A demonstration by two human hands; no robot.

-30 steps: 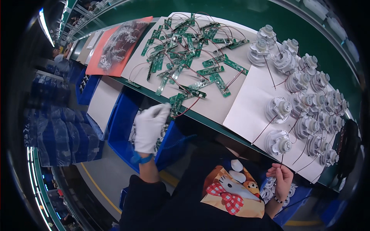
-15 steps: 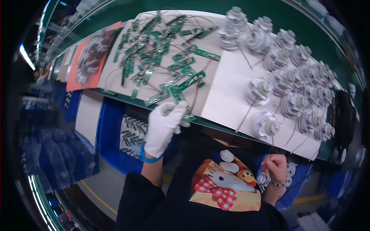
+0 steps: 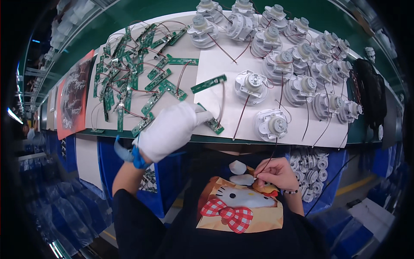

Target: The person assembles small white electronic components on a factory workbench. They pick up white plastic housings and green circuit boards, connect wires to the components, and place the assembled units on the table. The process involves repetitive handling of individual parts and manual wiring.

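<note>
My left hand, in a white glove with a blue wrist strap, is closed on a small green circuit board at the front edge of the bench. A reddish wire loops from it to a longer green board lying on the white sheet. My bare right hand pinches the end of a dark wire in front of my shirt. That wire runs up to the nearest white motor unit. Another motor unit sits just behind, its own lead hanging toward the edge.
Many wired green boards lie heaped at left, beside a clear bag on an orange sheet. More white motor units crowd the right. Below the bench are blue bins, one holding white round parts. A black bundle lies far right.
My left hand has carried the board rightward, with the wired longer board now on the white sheet. My right hand has moved up and left and now holds a wire. The view has shifted.
</note>
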